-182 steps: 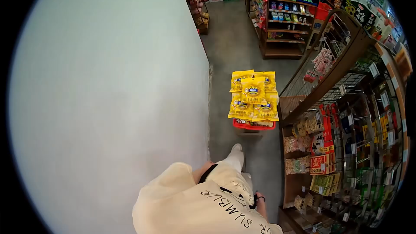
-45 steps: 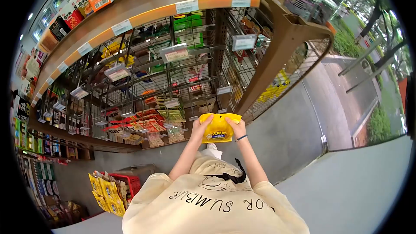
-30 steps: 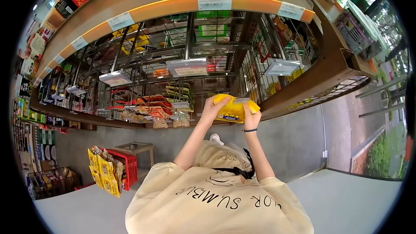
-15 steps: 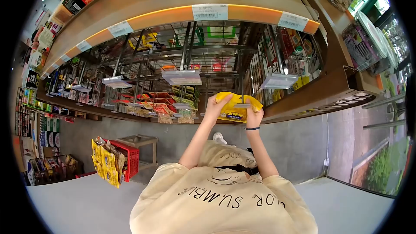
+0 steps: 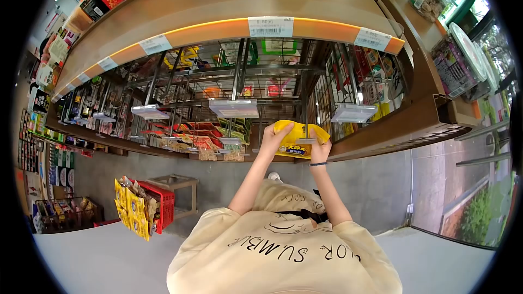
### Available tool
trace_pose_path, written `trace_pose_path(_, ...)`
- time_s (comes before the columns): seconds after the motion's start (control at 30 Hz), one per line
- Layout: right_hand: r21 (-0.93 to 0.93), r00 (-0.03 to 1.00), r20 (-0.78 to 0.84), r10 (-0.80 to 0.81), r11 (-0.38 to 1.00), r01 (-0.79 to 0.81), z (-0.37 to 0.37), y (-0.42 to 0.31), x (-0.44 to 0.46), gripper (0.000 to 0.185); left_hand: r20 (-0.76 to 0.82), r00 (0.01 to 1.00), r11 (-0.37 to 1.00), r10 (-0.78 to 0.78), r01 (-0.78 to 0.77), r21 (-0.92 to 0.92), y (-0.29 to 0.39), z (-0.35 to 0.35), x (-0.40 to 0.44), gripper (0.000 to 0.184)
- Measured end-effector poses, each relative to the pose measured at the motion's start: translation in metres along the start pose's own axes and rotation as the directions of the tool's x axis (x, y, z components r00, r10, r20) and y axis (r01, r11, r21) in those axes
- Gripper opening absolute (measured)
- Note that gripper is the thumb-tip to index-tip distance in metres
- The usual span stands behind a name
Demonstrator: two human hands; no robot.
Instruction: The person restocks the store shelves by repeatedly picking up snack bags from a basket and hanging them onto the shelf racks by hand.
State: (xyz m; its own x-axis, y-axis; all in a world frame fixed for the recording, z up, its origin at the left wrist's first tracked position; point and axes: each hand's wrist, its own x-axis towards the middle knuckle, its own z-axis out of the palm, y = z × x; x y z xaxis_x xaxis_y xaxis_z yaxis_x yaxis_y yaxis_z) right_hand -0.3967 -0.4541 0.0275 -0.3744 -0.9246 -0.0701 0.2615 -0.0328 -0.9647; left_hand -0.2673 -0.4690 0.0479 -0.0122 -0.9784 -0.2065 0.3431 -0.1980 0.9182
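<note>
Holding the yellow packet [image 5: 297,144] at twelve o'clock, my right hand [image 5: 269,141] and left hand [image 5: 321,148] clamped on it; the hook [image 5: 304,95] needs careful alignment, I reckon.

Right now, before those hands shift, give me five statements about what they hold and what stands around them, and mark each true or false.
1. The left hand and right hand both grip the yellow packet. True.
2. The dark band circles the left wrist. False: the band circles the right wrist.
3. A label holder shows in front of the packet. True.
4. The basket is green. False: the basket is red.
5. The stool is on the person's right. False: the stool is on the left.
</note>
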Motion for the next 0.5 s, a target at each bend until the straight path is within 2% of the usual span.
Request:
trace_pose_path(0.13, -0.043, 0.999, -0.030, 0.043, 0.998, -0.044, 0.008, -0.001, 0.016, 0.020, 0.037, 0.999, 1.000, 0.016, -0.016, -0.001, -0.005, -0.006, 0.019, 0.019)
trace_pose_path(0.23, -0.049, 0.998, -0.069, 0.006, 0.999, -0.010, 0.015, 0.014, 0.040, 0.023, 0.074, 0.997, 0.999, 0.030, -0.027, -0.041, -0.004, -0.007, 0.038, 0.018)
trace_pose_path(0.27, -0.043, 0.994, -0.058, 0.094, 0.994, -0.097, 0.013, 0.015, 0.045, 0.024, 0.086, 0.995, 0.998, 0.045, -0.041, -0.054, -0.003, -0.007, 0.044, 0.018)
trace_pose_path(0.4, -0.054, 0.998, -0.055, 0.000, 0.999, -0.003, 0.031, 0.008, 0.066, 0.024, 0.100, 0.992, 0.996, 0.081, -0.077, -0.045, 0.003, -0.007, 0.074, 0.018)
trace_pose_path(0.5, 0.196, 0.999, 0.024, 0.020, 0.980, -0.025, 0.043, 0.001, 0.073, 0.021, 0.118, 0.988, 0.994, 0.103, -0.098, -0.048, 0.009, -0.007, 0.088, 0.019)
